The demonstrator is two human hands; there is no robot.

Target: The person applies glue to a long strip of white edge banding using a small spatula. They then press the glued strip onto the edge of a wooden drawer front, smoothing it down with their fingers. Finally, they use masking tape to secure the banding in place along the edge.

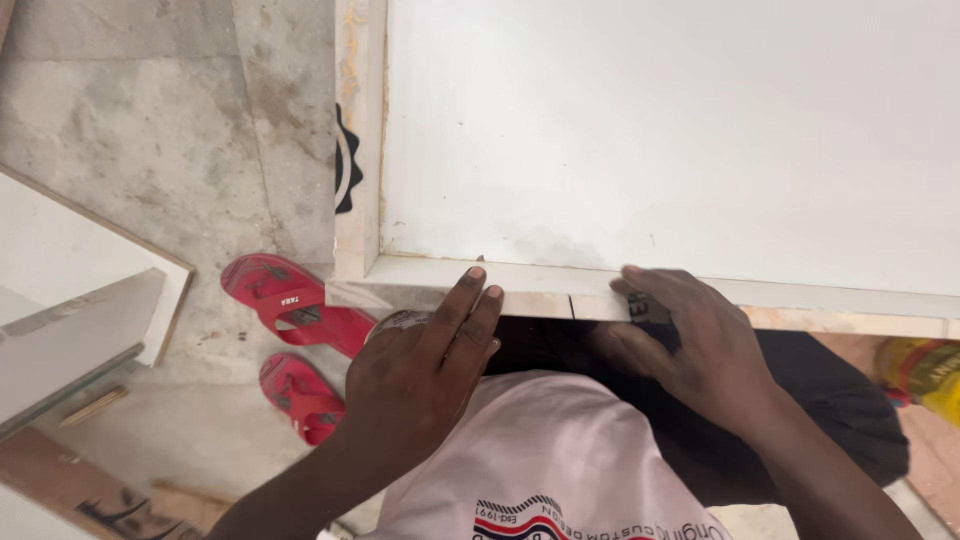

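while both hands press on the near rim of the white panel, the work looks to be at the stage of seating or smoothing the edge strip along that rim. the left hand lies flat, fingers stretched and closed on nothing, tips touching the strip. the right hand, just beside it, curls over a small dark block pressed to the edge; how tightly, i cannot tell. next, i judge, steady pressure along the rim. red sandals lie on the floor beyond the left grip.
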